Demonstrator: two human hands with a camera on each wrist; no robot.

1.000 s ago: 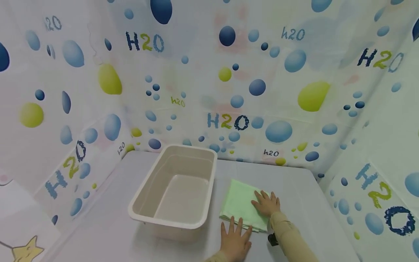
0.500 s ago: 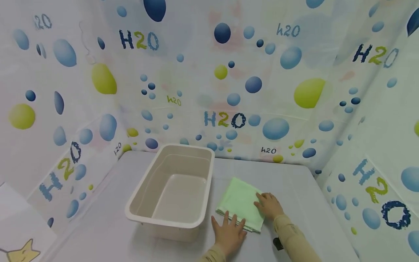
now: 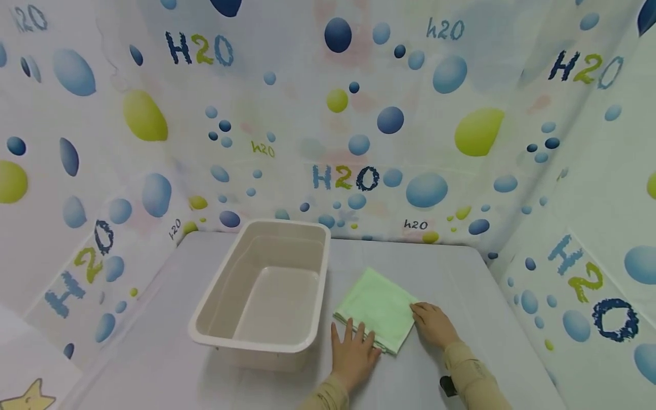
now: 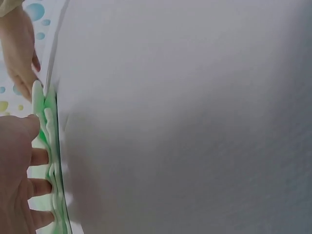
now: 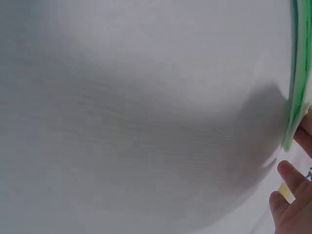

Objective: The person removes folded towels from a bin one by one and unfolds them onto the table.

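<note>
Green cloth (image 3: 381, 304): lies at lower centre, touched by left hand (image 3: 353, 356), fingers spread, and right hand (image 3: 435, 324), cannot tell whether pinching; beside open-topped basin (image 3: 256, 343), inner floor (image 3: 284, 304) showing.

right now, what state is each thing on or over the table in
green cloth, folded in layers, lying flat
basin, upright, uncovered, apart from the cloth
left grip, fingers spread, fingertips on the cloth's near edge
right grip, at the cloth's right corner; whether it pinches is unclear
</note>
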